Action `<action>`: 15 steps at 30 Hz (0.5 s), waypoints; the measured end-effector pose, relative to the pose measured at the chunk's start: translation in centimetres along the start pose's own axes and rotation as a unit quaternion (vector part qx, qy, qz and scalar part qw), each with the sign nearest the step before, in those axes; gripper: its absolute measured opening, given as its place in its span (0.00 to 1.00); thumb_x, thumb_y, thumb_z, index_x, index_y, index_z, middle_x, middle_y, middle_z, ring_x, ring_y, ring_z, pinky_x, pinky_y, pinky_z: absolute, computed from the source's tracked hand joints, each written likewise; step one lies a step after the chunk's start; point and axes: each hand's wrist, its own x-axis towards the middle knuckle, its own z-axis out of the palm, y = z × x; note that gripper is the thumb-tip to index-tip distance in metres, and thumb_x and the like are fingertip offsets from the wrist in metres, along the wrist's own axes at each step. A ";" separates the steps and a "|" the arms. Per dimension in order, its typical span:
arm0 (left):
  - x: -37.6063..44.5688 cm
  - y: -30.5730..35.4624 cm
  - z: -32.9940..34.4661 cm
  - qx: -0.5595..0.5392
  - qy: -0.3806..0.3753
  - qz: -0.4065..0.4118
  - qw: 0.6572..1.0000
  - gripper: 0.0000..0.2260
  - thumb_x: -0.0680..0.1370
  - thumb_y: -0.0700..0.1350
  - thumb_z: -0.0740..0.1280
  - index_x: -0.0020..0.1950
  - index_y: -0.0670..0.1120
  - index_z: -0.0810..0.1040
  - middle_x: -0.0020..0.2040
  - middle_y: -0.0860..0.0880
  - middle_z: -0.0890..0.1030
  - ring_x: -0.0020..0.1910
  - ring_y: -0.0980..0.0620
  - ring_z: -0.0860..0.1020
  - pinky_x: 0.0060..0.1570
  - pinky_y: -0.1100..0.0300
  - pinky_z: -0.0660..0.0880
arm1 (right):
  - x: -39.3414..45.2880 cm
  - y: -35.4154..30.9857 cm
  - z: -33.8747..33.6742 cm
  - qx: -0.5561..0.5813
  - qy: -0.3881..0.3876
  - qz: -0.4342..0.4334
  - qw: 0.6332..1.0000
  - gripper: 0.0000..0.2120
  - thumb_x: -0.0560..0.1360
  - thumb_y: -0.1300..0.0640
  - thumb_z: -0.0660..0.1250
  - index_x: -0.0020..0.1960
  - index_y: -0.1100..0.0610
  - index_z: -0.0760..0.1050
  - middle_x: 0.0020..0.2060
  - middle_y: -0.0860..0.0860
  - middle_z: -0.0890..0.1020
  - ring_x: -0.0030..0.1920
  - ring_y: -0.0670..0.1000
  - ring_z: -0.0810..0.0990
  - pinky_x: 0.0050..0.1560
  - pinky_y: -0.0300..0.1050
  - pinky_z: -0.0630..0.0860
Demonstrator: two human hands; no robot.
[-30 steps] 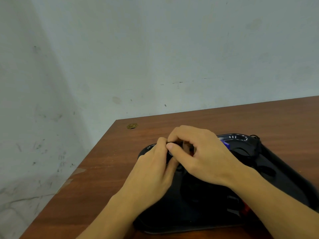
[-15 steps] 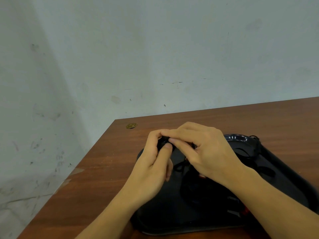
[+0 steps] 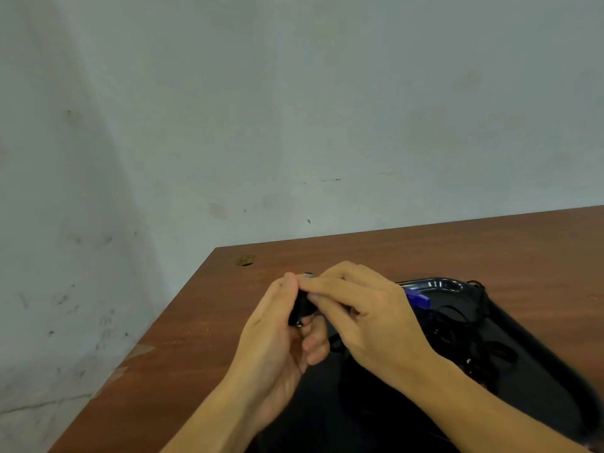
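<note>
A small black part (image 3: pixel 300 308) is held in the air between both hands, just above the near left end of the tray (image 3: pixel 442 283). What it is cannot be told, as the fingers cover most of it; a pale tip shows at its top and a bit of metal at its bottom. The left hand (image 3: pixel 271 349) curls its thumb and fingers round the part's body, while the right hand (image 3: pixel 371 322) pinches the upper end between forefinger and thumb, the fingertips of both hands touching. The work looks like fitting or twisting two small pieces together. It likely goes best with the left grip steady, the right fingers turning in short, light moves, and the hands low over the tray so that anything dropped lands inside. Behind the right hand lies a blue piece (image 3: pixel 417 297), and dark cables (image 3: pixel 457 322) are coiled further right in the tray. The tray sits on a brown table (image 3: pixel 376 253) with a small hole (image 3: pixel 245 260) at its far left corner, against a pale wall (image 3: pixel 294 109). No brand, label or writing can be read anywhere.
</note>
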 end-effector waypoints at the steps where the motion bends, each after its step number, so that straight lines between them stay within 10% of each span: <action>1: 0.0 0.0 0.0 -0.011 0.001 -0.005 1.000 0.17 0.79 0.55 0.61 0.50 0.41 0.73 0.34 0.46 0.63 0.28 0.52 0.61 0.25 0.59 0.60 | 0.0 -0.1 0.0 0.030 0.011 0.021 0.999 0.12 0.79 0.56 0.69 0.61 0.49 0.82 0.48 0.41 0.83 0.45 0.40 0.80 0.45 0.31 0.74; 15: 0.0 0.5 0.3 -0.094 0.021 -0.069 0.993 0.23 0.82 0.59 0.58 0.33 0.46 0.65 0.29 0.49 0.55 0.23 0.54 0.56 0.23 0.61 0.53 | 0.2 -0.6 0.3 0.110 0.019 0.057 0.992 0.07 0.75 0.52 0.69 0.50 0.51 0.84 0.45 0.39 0.83 0.47 0.42 0.81 0.44 0.26 0.69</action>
